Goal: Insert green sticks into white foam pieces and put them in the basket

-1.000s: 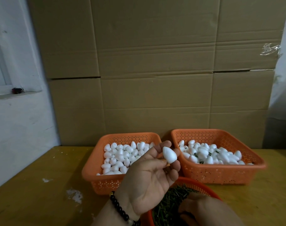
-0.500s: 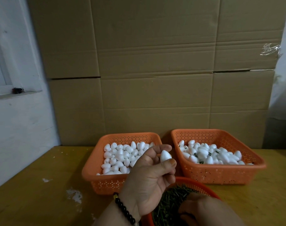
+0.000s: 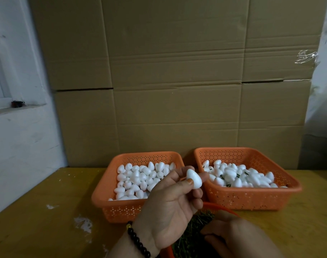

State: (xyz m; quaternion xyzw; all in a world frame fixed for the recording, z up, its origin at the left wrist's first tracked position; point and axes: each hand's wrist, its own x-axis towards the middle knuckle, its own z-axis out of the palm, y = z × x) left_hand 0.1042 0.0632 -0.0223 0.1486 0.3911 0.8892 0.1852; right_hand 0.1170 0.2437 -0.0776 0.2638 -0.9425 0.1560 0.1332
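The foam piece has turned, its tip now up, pinched between thumb and fingers of the left hand before two orange baskets. The right hand reaches into the green sticks; its grip cannot be told.

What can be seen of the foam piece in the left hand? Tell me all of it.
The foam piece is a small white egg or teardrop shape, matte and smooth, looking like polystyrene. It is whole, and no green stick shows in it. The left hand holds it raised, pinched between the thumb and fingertips, narrow end tilted up and to the left. It sits in front of the gap between the two orange baskets, touching only the fingers.
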